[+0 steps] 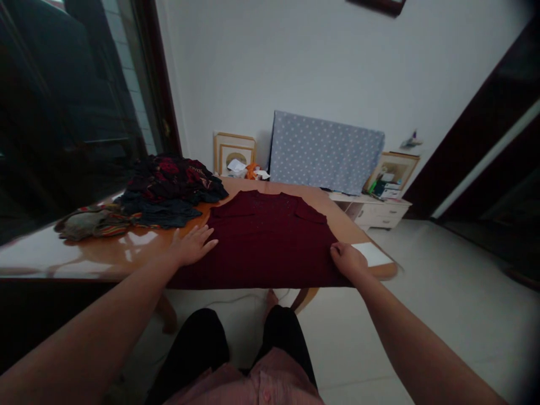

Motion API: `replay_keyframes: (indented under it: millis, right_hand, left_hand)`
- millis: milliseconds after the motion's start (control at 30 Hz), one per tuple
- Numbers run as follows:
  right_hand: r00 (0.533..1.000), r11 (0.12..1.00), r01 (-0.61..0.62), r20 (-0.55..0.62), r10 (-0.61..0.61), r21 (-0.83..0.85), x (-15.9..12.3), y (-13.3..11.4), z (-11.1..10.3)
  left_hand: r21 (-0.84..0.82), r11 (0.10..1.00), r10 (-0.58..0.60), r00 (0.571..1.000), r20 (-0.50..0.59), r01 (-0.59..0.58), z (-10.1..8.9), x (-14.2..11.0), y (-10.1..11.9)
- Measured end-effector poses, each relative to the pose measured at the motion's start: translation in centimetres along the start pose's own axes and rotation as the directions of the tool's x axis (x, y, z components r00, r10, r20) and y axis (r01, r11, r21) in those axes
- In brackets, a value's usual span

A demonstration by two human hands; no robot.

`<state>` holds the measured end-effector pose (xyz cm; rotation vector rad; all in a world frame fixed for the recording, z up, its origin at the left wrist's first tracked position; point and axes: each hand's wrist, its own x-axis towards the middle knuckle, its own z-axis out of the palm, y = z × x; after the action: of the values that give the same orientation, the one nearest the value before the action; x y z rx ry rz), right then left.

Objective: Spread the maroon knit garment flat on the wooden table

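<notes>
A dark red short-sleeved shirt [270,242] lies spread on the wooden table, its neckline toward the far side and its lower part reaching the near edge. My left hand [192,246] rests flat at the shirt's left side, fingers stretched out. At the right side, my right hand [348,260] is closed with its fingers pinched on the shirt's edge.
On the table [337,216], a heap of dark clothes [172,183] lies at the back left, with grey striped socks [95,221] before it. A white sheet [373,254] lies at right. Behind stand a dotted cloth cover [324,152], a framed picture [217,152] and a white cabinet [382,212].
</notes>
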<state>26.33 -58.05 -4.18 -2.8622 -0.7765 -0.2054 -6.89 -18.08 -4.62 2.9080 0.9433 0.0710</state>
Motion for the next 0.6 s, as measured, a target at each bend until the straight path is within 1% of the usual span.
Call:
replay_keyframes:
  millis: [100,267,367,600]
  right_hand:
    - [0.999,0.999,-0.047,0.005,0.047,0.020,-0.2,0.6,0.1]
    - [0.999,0.999,-0.025,-0.039,0.026,0.022,-0.8,0.5,0.4]
    - [0.999,0.999,-0.012,-0.045,0.013,0.032,-0.9,0.4,0.4]
    - [0.998,0.999,-0.005,-0.055,0.007,0.050,-1.1,0.4,0.3]
  left_hand:
    - [-0.012,1.000,-0.006,1.000,-0.014,0.005,0.4,0.2,-0.2]
    - [-0.025,1.000,-0.009,0.999,-0.040,0.008,0.8,0.4,-0.5]
    - [-0.025,1.000,-0.017,0.998,-0.059,0.015,0.8,0.4,-0.5]
    - [-0.011,1.000,-0.006,0.998,-0.061,0.005,0.6,0.1,-0.5]
